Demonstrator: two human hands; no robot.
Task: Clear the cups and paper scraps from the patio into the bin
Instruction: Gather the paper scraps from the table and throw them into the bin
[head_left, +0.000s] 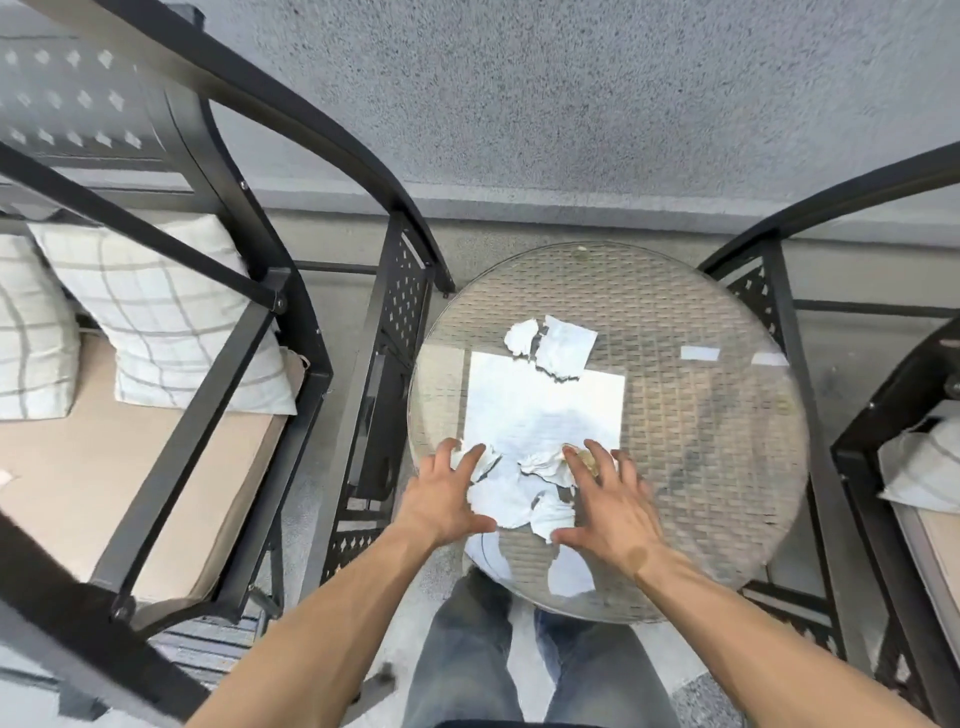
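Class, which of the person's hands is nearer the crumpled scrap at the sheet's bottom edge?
Right. The right hand has fingertips touching the crumpled scrap; the left hand lies further left, on another scrap.

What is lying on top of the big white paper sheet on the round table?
Torn paper scraps lie on the far edge of the sheet; crumpled scraps lie near both open hands. What the hands cover is hidden.

On the one round table I count one flat sheet and about six torn scraps — no cups I can see — between two chairs, one with two pillows.
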